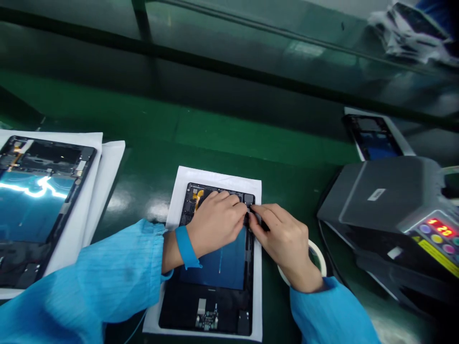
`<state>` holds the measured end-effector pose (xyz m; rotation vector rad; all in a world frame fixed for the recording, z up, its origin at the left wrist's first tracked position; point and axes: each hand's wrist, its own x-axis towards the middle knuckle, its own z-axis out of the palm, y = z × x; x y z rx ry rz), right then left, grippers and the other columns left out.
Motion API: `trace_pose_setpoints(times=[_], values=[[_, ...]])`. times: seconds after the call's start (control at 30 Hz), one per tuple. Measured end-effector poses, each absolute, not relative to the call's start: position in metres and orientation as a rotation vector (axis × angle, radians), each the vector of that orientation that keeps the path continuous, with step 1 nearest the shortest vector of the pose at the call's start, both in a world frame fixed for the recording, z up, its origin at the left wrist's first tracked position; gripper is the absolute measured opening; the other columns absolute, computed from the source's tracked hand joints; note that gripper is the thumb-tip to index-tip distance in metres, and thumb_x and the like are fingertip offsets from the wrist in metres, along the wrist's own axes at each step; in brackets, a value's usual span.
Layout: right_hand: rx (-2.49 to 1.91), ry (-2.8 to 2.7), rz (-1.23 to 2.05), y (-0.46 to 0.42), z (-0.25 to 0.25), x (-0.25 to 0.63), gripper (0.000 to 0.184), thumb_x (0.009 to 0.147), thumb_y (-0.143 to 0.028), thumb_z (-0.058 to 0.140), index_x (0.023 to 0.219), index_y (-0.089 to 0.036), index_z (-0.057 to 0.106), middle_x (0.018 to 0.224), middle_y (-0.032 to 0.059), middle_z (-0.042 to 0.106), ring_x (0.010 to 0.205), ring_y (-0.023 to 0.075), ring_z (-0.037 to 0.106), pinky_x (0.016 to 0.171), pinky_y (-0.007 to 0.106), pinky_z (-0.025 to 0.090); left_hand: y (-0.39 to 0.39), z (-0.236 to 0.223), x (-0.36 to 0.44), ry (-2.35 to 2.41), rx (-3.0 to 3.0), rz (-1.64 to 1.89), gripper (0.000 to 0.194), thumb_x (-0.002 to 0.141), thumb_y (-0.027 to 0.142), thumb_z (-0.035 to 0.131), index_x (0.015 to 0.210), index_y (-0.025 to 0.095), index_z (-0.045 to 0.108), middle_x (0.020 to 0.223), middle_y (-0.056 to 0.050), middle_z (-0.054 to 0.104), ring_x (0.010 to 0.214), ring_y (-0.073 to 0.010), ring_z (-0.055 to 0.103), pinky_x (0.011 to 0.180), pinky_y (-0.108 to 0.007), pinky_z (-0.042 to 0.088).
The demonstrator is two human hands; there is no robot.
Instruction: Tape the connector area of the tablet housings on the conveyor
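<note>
An opened tablet with a blue panel and dark frame lies on a white sheet on the green bench in front of me. My left hand rests curled over its upper part, with a blue wrist strap on the wrist. My right hand pinches something small and dark at the tablet's upper right edge. The fingertips of both hands meet there. What they hold is too small to name.
Another opened tablet on white sheets lies at the left. A grey machine with lit red digits stands at the right. A white tape ring sits under my right wrist. A further tablet lies behind the machine.
</note>
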<state>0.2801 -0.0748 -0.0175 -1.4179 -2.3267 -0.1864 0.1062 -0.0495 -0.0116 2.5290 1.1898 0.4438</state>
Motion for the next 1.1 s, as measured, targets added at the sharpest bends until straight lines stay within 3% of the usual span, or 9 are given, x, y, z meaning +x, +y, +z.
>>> trace_pose_setpoints(times=[0.4,0.6,0.77,0.9,1.0,1.1], values=[[-1.333,-2.365,0.043,-0.073,-0.016,0.283,0.011,0.087,-0.016,0.054,0.089,-0.016,0.065,0.083,0.0040,0.064,0.075,0.0144,0.057,0.063,0.027,0.044,-0.051,-0.012,0.106,1.181,2.518,0.466,0.012,0.088,0.021,0.051,0.080,0.017,0.059,0.082,-0.003,0.060,0.081,-0.0201,0.052,0.071,-0.036,0.038],[-1.382,-2.542,-0.060,-0.080,-0.005,0.279,0.016,0.090,-0.018,0.051,0.086,-0.014,0.066,0.079,0.0045,0.062,0.071,0.0152,0.053,0.061,0.029,0.039,-0.051,-0.011,0.106,1.173,2.500,0.472,0.012,0.088,0.020,0.050,0.080,0.016,0.059,0.083,-0.004,0.060,0.082,-0.0204,0.052,0.073,-0.035,0.038],[-1.463,-2.596,-0.203,-0.091,-0.007,0.270,0.026,0.089,-0.020,0.050,0.109,-0.010,0.064,0.076,0.0048,0.060,0.066,0.0178,0.048,0.059,0.033,0.037,-0.049,-0.011,0.106,1.176,2.507,0.451,0.015,0.089,0.020,0.048,0.080,0.016,0.059,0.082,-0.003,0.060,0.081,-0.0199,0.053,0.073,-0.034,0.039],[-1.505,-2.580,-0.161,-0.108,-0.003,0.277,0.039,0.091,-0.028,0.048,0.125,-0.010,0.053,0.090,0.0084,0.063,0.075,0.0209,0.052,0.066,0.035,0.042,-0.047,-0.010,0.106,1.209,2.514,0.422,0.019,0.091,0.022,0.045,0.079,0.016,0.060,0.080,-0.003,0.061,0.080,-0.0194,0.053,0.074,-0.033,0.039],[-1.482,-2.363,-0.125,-0.140,0.011,0.303,0.045,0.089,-0.029,0.052,0.131,-0.013,0.048,0.104,0.0110,0.063,0.087,0.0222,0.057,0.074,0.035,0.046,-0.046,-0.010,0.106,1.213,2.506,0.410,0.018,0.089,0.020,0.046,0.079,0.017,0.061,0.079,-0.002,0.061,0.079,-0.0188,0.053,0.073,-0.033,0.039],[-1.626,-2.023,-0.216,-0.182,0.024,0.341,0.042,0.085,-0.020,0.058,0.127,-0.020,0.053,0.103,0.0092,0.063,0.088,0.0216,0.060,0.076,0.034,0.048,-0.045,-0.009,0.107,1.210,2.496,0.431,0.013,0.085,0.021,0.051,0.078,0.018,0.062,0.079,-0.002,0.062,0.078,-0.0185,0.054,0.072,-0.032,0.040]])
